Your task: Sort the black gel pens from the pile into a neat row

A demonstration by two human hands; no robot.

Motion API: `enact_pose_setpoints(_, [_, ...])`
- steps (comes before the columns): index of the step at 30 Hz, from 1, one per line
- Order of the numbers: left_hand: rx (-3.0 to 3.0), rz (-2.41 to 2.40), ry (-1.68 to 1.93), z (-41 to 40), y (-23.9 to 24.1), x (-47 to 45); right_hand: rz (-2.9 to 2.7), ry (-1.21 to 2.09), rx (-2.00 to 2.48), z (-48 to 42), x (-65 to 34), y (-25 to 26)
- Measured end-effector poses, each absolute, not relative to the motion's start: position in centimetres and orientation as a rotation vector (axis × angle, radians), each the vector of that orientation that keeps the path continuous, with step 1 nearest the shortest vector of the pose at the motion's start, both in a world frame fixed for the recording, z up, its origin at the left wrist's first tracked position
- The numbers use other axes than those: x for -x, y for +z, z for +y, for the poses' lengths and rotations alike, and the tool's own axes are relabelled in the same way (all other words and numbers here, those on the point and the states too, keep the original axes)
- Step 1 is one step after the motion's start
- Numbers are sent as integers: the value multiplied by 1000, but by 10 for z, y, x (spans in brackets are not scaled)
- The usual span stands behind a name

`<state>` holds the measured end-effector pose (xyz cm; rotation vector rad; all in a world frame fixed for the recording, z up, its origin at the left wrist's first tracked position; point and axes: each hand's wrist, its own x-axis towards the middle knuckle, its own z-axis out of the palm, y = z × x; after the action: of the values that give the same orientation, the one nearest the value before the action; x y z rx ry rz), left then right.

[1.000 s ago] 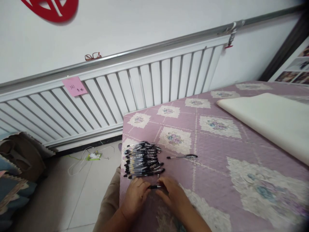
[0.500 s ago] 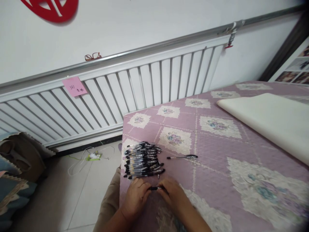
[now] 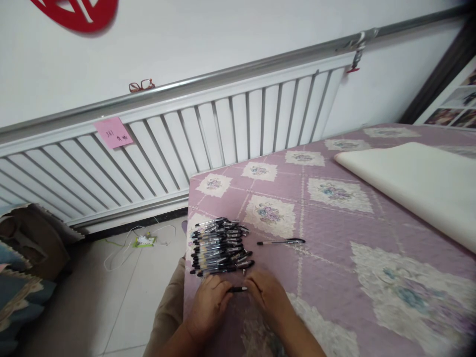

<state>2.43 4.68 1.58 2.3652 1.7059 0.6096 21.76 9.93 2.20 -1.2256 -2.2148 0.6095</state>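
Observation:
Both my hands rest on the purple floral bedspread (image 3: 327,233) near its front left corner. My left hand (image 3: 210,303) and my right hand (image 3: 266,297) pinch the two ends of one black pen (image 3: 238,289), held level between their fingertips. Just beyond them lies a pile of several black and clear pens (image 3: 219,245), stacked side by side. A single black pen (image 3: 281,242) lies alone to the right of the pile.
A white folded sheet (image 3: 412,186) lies at the bed's far right. A white radiator (image 3: 178,144) with a pink note (image 3: 113,132) runs along the wall; red glasses (image 3: 141,86) sit on its pipe. Cables (image 3: 141,240) lie on the tiled floor to the left.
My hands stay at the same spot; the fingers have shifted slightly on the pen, showing a little more of it between them. The pile and the lone pen have not moved.

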Motion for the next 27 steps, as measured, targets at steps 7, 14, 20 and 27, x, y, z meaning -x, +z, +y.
enact_pose_setpoints(7, [-2354, 1709, 640, 47, 13, -25, -2133, 348, 1282, 123, -217, 13])
enact_pose_setpoints(14, [-2367, 1703, 641, 47, 15, -27, -2275, 345, 1375, 121, -213, 18])
enact_pose_setpoints(20, [-2381, 1704, 632, 47, 16, -29, -2132, 503, 1328, 119, -224, 20])
enact_pose_setpoints(27, [-2365, 1713, 620, 47, 14, -28, -1788, 996, 1252, 109, -258, 31])
